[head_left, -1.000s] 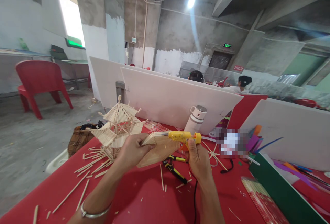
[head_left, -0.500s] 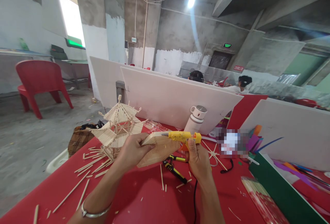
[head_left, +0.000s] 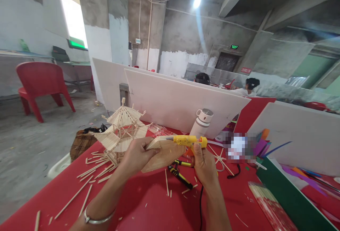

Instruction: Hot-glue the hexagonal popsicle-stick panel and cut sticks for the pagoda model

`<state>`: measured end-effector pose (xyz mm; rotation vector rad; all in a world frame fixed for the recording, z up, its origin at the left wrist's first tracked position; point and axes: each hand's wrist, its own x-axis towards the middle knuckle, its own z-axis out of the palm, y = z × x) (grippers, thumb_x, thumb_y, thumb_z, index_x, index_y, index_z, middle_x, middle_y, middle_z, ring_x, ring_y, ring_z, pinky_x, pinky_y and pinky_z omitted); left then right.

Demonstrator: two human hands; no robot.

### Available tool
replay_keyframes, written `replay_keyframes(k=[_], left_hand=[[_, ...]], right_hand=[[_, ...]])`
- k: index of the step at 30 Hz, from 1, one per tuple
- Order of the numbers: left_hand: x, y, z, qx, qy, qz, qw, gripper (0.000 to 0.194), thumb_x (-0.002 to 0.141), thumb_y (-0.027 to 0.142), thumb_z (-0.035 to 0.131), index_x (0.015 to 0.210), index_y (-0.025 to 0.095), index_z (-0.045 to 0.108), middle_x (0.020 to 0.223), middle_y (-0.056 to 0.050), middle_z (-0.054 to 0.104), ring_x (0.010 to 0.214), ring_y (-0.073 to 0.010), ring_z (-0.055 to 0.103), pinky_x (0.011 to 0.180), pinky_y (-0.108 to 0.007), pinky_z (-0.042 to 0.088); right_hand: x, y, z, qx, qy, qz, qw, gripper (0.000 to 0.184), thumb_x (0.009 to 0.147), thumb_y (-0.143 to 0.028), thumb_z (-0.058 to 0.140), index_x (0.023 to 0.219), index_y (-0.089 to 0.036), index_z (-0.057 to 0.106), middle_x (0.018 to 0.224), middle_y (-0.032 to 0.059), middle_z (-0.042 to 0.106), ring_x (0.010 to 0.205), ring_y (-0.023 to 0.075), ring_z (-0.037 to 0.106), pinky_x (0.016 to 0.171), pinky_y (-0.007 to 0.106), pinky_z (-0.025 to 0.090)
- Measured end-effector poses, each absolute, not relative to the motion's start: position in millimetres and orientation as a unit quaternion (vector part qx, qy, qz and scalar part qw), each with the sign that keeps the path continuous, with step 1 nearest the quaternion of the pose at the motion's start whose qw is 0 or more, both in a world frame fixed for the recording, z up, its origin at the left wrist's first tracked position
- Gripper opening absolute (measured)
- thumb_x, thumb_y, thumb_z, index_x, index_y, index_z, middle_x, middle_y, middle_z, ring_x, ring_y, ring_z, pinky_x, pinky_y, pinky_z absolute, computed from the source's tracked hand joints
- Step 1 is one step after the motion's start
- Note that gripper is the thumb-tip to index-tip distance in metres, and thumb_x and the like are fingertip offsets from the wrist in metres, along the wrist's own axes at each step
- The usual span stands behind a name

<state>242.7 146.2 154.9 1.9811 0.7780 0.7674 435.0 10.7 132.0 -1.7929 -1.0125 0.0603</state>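
Note:
My left hand (head_left: 139,155) is closed on the left edge of a flat panel of wooden sticks (head_left: 163,158), holding it tilted above the table. In my right hand (head_left: 203,160) is a yellow hot glue gun (head_left: 187,140), its nozzle pointing left along the panel's upper edge. Whether the tip touches the wood I cannot tell. A black cord hangs below the right hand. Behind my left hand stands a pagoda-like model of sticks (head_left: 122,128). Black-and-yellow pliers (head_left: 180,176) lie on the table under the panel.
Loose sticks (head_left: 89,174) are scattered over the red table (head_left: 148,206). A white bottle (head_left: 201,123) stands before a white partition board (head_left: 172,100). At right are a star of sticks (head_left: 220,158), a packet of sticks (head_left: 271,202) and a green board (head_left: 294,195). People sit beyond the partition.

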Motion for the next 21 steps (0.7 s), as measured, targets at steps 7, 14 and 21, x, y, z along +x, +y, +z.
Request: replay_keyframes(k=[7,14,21], left_hand=[[243.4,148.2,152.5,0.790,0.305,0.311,0.433,0.021,0.071,0.035,0.062,0.063,0.016,0.057,0.060,0.004,0.045,0.059,-0.0118,0.041,0.053,-0.023,0.029],[243.8,147.9,152.1,0.795,0.303,0.304,0.428,0.022,0.072,0.036,0.061,0.064,0.015,0.057,0.061,0.003,0.045,0.061,-0.0124,0.041,0.054,-0.024,0.029],[243.2,146.5,153.8,0.792,0.312,0.300,0.430,0.025,0.072,0.038,0.062,0.063,0.016,0.056,0.061,0.004,0.043,0.060,-0.0124,0.039,0.054,-0.024,0.028]], right_hand=[[434.5,10.3,133.6,-0.743,-0.426,0.025,0.516,0.067,0.088,-0.080,0.025,0.059,-0.024,0.049,0.046,0.0031,0.054,0.046,0.0199,0.052,0.049,0.030,0.035],[435.1,10.5,132.6,-0.746,-0.423,0.024,0.513,0.067,0.089,-0.079,0.025,0.059,-0.024,0.049,0.047,0.0035,0.055,0.047,0.0197,0.053,0.050,0.031,0.035],[434.5,10.0,133.5,-0.749,-0.423,0.029,0.508,0.067,0.088,-0.080,0.023,0.060,-0.024,0.049,0.047,0.0034,0.054,0.047,0.0202,0.053,0.050,0.031,0.034]])
